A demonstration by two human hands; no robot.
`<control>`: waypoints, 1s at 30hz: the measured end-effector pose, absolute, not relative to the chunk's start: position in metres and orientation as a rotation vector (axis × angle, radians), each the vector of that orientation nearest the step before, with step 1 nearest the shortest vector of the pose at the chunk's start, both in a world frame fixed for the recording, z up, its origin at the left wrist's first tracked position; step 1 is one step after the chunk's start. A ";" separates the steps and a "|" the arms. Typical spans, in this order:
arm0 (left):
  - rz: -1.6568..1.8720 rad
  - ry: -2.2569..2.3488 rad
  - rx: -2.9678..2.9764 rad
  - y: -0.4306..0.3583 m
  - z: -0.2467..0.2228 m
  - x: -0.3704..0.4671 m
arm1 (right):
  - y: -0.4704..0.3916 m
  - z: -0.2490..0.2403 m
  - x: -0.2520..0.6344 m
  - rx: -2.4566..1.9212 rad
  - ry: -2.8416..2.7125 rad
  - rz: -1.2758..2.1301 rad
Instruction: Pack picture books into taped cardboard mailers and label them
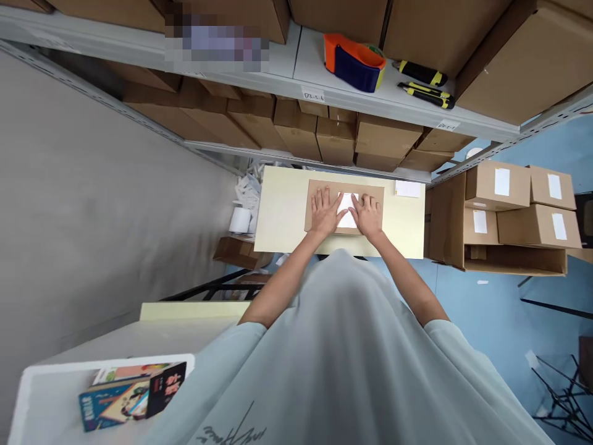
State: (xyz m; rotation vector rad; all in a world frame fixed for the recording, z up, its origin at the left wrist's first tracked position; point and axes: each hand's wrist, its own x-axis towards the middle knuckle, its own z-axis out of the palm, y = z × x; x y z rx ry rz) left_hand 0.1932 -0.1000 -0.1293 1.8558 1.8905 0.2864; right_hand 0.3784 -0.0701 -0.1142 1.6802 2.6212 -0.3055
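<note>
On the pale yellow table [282,210] in front of me lies a brown cardboard box [319,185]. A white label [347,217] sits on the middle of its top face. My left hand [325,212] rests flat on the box at the label's left side, fingers spread, thumb reaching over the label. From the other side, my right hand [367,216] lies on the box with its fingers apart and its thumb on the label's right part. Neither hand is wrapped around anything. A small stack of white labels [407,189] is at the table's back right corner.
Above the table runs a grey shelf [259,80] with cardboard boxes, an orange and blue tape dispenser [354,62] and box cutters [424,83]. Labelled boxes [498,185] stand in a large carton at right. Behind left, a white bin [50,395] holds books [130,395].
</note>
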 end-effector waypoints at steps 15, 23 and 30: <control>0.399 2.075 1.724 -0.112 -0.134 0.197 | -0.055 -0.131 0.387 1.666 2.736 -0.619; 0.515 2.218 1.298 -0.203 -0.148 0.141 | -0.117 -0.151 0.481 1.818 2.801 -1.015; 0.593 1.849 1.011 -0.217 -0.175 0.124 | -0.170 -0.194 0.497 2.154 2.040 -2.018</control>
